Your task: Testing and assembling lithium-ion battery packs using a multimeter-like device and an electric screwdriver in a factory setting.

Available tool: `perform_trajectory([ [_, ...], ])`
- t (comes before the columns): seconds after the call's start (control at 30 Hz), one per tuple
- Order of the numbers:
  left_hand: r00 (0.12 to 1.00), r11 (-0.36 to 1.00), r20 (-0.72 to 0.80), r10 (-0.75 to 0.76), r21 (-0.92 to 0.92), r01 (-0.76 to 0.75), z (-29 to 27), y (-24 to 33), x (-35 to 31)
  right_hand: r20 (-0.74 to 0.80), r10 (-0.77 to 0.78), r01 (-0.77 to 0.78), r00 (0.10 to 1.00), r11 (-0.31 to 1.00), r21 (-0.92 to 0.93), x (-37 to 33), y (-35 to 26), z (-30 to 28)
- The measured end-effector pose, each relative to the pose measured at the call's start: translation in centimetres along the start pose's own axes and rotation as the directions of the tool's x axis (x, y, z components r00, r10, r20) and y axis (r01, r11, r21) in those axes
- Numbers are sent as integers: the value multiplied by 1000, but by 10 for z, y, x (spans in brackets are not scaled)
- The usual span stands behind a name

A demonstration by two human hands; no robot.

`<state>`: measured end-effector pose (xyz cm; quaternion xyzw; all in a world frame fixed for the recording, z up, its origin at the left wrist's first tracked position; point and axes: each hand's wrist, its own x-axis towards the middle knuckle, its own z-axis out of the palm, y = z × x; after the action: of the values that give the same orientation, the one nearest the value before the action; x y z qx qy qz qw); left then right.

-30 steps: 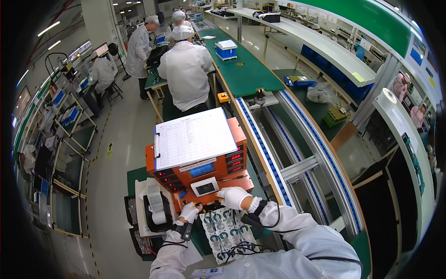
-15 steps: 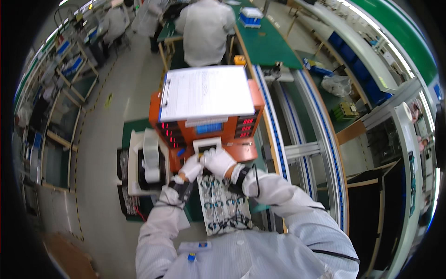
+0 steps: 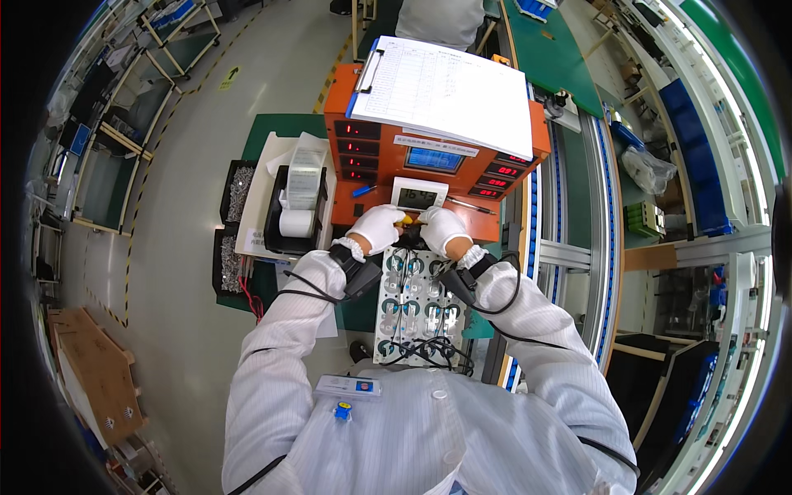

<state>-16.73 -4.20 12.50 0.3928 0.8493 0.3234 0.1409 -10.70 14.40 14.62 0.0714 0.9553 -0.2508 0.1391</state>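
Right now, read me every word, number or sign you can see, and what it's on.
I won't copy wording or figures; they stand here:
Orange machine: red lit digits.
Blue screen: too small.
Label strip: small print.
White display: large dark digits.
Paper sheet: too small to read.
Floor sign: black arrow on yellow.
Badge: too small to read.

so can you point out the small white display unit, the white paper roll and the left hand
Small white display unit [image 3: 419,198]: head view, on its screen
White paper roll [image 3: 297,223]: head view, on its curved side
Left hand [image 3: 378,228]: head view, on its gloved back
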Motion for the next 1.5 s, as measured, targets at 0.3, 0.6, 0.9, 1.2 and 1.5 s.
perform_trajectory([
  [0.3,995,996,75,-62,68,57,-1,6,16,176,30,1,984,985,-175,4,-5,-12],
  [0.6,978,985,148,-149,110,133,-6,19,14,202,51,9,978,958,-288,-7,-21,-22],
  [0.9,982,979,140,-129,174,104,-16,16,24,277,-34,126,960,938,-324,-15,-45,-47],
  [1.2,980,966,150,-127,244,88,-7,23,11,68,-237,243,969,864,-441,-36,-30,-15],
  [1.5,973,958,162,-164,261,118,-8,27,15,111,-189,218,976,903,-370,-37,-26,-31],
])
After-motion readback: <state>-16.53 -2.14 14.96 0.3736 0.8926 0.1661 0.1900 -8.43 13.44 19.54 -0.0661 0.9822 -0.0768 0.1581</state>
